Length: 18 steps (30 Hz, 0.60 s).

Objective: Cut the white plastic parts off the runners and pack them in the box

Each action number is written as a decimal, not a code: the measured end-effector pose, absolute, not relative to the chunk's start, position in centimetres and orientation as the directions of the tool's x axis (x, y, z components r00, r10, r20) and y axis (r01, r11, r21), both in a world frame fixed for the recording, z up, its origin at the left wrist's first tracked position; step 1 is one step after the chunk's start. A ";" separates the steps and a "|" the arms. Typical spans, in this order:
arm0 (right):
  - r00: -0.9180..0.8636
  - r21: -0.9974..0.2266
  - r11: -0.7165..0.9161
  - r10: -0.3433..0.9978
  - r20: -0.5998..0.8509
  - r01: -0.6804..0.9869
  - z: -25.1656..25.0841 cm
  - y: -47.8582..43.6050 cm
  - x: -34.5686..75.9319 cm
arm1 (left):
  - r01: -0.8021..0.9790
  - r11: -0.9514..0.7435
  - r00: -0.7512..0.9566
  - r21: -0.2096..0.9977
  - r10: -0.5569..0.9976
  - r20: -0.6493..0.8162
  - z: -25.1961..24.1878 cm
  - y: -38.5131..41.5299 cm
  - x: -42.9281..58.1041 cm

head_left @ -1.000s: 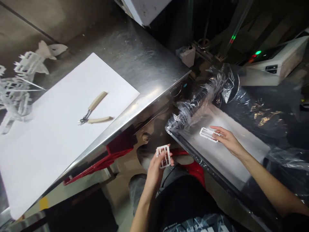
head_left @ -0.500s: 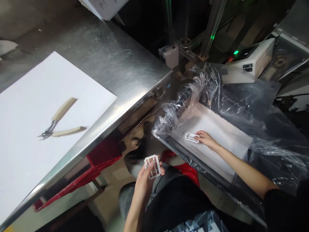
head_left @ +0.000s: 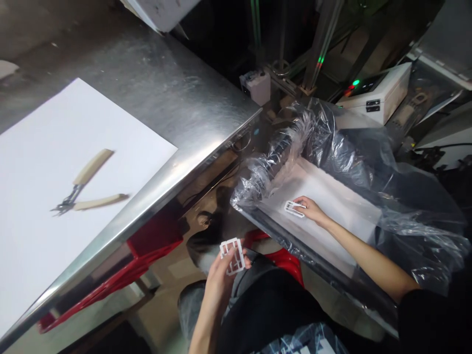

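My left hand, above my lap, pinches a white plastic frame with slots between thumb and fingers. Over at the right, my right hand reaches into a plastic-lined bin and holds a second white slotted piece by one end. That piece is just above or on a white sheet in the bin; I cannot tell whether it touches. Cutting pliers with cream handles lie spread on white paper on the metal table, away from both hands.
The metal table's edge runs diagonally between the paper and the bin. Below it is a red plastic stool or crate. Crumpled clear film surrounds the bin. Behind stands a white machine box with a green light.
The piece in my right hand has turned slightly and shows more of its opening. My left hand keeps its frame almost still. The view has shifted a little.
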State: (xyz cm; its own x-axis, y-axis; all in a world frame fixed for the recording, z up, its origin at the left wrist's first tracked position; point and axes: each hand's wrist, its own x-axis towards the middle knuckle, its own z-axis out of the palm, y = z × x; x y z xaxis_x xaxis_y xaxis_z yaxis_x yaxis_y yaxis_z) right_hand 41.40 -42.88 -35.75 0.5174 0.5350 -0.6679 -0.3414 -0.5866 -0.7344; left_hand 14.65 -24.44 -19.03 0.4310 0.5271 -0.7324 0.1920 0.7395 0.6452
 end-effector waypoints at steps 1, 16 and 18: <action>0.510 -0.730 -0.592 0.536 -0.672 -0.341 -35.8 -42.8 41.4 | 0.195 0.739 0.433 0.645 0.525 -0.733 -19.0 -24.5 14.6; 0.473 -0.777 -0.548 0.620 -0.626 -0.310 -35.2 -41.0 40.7 | 0.228 0.719 0.454 0.656 0.518 -0.725 -18.8 -25.0 14.6; 0.475 -0.794 -0.541 0.642 -0.602 -0.275 -35.3 -40.8 40.4 | 0.234 0.718 0.459 0.656 0.513 -0.725 -18.7 -25.0 14.6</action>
